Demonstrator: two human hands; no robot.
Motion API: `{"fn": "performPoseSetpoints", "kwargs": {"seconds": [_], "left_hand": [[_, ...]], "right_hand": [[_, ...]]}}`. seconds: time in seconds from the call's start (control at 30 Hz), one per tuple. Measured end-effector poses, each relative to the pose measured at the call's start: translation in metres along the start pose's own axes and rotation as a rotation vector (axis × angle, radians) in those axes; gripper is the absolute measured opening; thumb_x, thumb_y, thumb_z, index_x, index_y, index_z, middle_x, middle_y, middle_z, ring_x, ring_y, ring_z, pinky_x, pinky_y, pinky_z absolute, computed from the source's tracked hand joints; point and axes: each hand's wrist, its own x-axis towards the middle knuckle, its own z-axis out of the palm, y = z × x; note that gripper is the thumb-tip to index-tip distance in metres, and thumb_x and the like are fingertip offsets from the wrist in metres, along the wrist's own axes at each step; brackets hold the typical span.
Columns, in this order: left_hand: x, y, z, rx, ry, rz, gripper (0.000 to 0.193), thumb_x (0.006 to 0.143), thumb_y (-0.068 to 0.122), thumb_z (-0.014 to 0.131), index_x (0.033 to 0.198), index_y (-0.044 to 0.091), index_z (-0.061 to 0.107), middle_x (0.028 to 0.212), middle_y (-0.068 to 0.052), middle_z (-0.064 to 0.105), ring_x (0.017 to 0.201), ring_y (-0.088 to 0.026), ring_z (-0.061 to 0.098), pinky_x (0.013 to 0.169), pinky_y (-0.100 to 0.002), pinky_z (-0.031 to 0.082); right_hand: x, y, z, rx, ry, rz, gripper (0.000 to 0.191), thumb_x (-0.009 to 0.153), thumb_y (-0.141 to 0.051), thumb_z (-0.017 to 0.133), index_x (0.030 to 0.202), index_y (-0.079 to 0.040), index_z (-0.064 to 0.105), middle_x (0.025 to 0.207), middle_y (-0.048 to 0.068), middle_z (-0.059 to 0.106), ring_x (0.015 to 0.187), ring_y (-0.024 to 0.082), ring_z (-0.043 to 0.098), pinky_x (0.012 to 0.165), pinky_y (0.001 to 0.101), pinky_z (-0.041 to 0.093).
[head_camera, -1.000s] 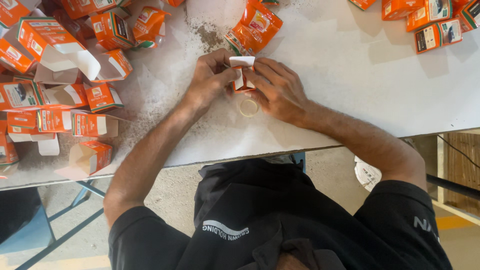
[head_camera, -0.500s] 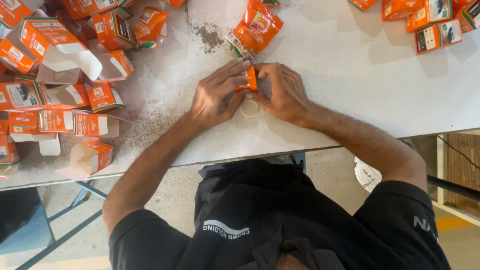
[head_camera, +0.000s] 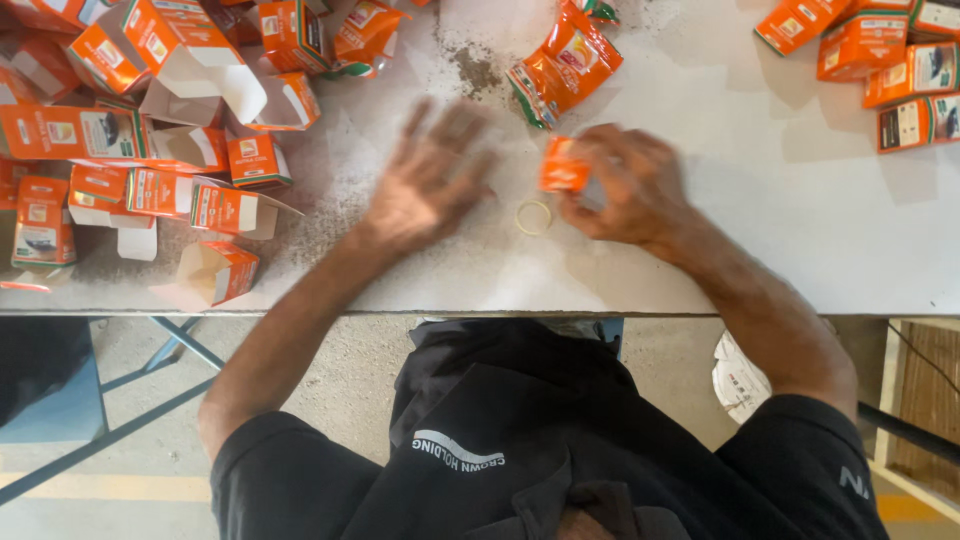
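The right hand has its grip closed on a small orange box, held just above the ring on the desk. Left of the ring, the left hand is spread open, blurred, holding nothing. Open cartons lie farther left of the ring.

White table with scattered orange cartons, pouches, rubber band.

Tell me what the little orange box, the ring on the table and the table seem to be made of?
The box in the right hand looks like thin printed cardboard: nearby open ones show white insides and folded flaps. The ring seems a pale rubber band, thin and looped, though it is too small to be sure. The table has a dull white, dusty top; the material underneath cannot be told.
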Motion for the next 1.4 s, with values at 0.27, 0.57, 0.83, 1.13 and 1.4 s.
{"fn": "performPoseSetpoints", "kwargs": {"seconds": [0.27, 0.57, 0.83, 1.13, 1.4], "left_hand": [[-0.06, -0.06, -0.053, 0.749, -0.147, -0.473, 0.034, 0.089, -0.001, 0.063, 0.122, -0.001, 0.054, 0.125, -0.02, 0.057, 0.125, -0.035, 0.054, 0.108, -0.064, 0.04], [0.038, 0.025, -0.045, -0.176, -0.009, 0.292, 0.045, 0.083, 0.013, 0.078, 0.125, 0.009, 0.062, 0.133, -0.005, 0.06, 0.14, -0.029, 0.052, 0.114, -0.062, 0.04], [0.102, -0.001, 0.035, 0.026, 0.111, -0.169, 0.054, 0.085, 0.005, 0.08, 0.134, 0.005, 0.057, 0.126, -0.016, 0.059, 0.107, -0.031, 0.061, 0.087, -0.047, 0.055], [0.118, -0.025, 0.103, 0.207, -0.086, -0.158, 0.048, 0.073, 0.004, 0.074, 0.12, 0.002, 0.063, 0.092, -0.013, 0.064, 0.08, -0.028, 0.067, 0.057, -0.041, 0.052], [0.066, 0.005, -0.01, -0.229, 0.341, 0.038, 0.04, 0.088, 0.006, 0.087, 0.117, -0.008, 0.063, 0.111, -0.02, 0.07, 0.083, -0.029, 0.069, 0.061, -0.043, 0.056]], "right_hand": [[0.001, 0.0, -0.023, -0.322, 0.286, -0.027, 0.058, 0.107, -0.029, 0.083, 0.146, -0.001, 0.052, 0.153, 0.025, 0.044, 0.138, 0.044, 0.05, 0.114, 0.0579, 0.044], [0.001, -0.018, 0.013, 1.599, -0.441, 0.443, 0.074, 0.103, -0.057, 0.058, 0.151, -0.003, 0.044, 0.131, 0.017, 0.064, 0.113, 0.027, 0.068, 0.094, 0.041, 0.057], [-0.013, 0.029, 0.002, 1.28, 0.266, 0.496, 0.048, 0.105, -0.017, 0.074, 0.142, 0.002, 0.051, 0.13, 0.008, 0.06, 0.118, 0.016, 0.059, 0.102, 0.0346, 0.051], [-0.015, 0.006, 0.015, 0.48, 0.163, 0.361, 0.061, 0.082, -0.01, 0.097, 0.132, 0.0, 0.063, 0.124, 0.011, 0.07, 0.114, 0.02, 0.067, 0.1, 0.0358, 0.056], [-0.017, 0.007, 0.026, 0.449, 0.127, 0.32, 0.063, 0.07, -0.02, 0.102, 0.117, -0.001, 0.065, 0.11, 0.012, 0.07, 0.101, 0.025, 0.069, 0.086, 0.0372, 0.057]]}}
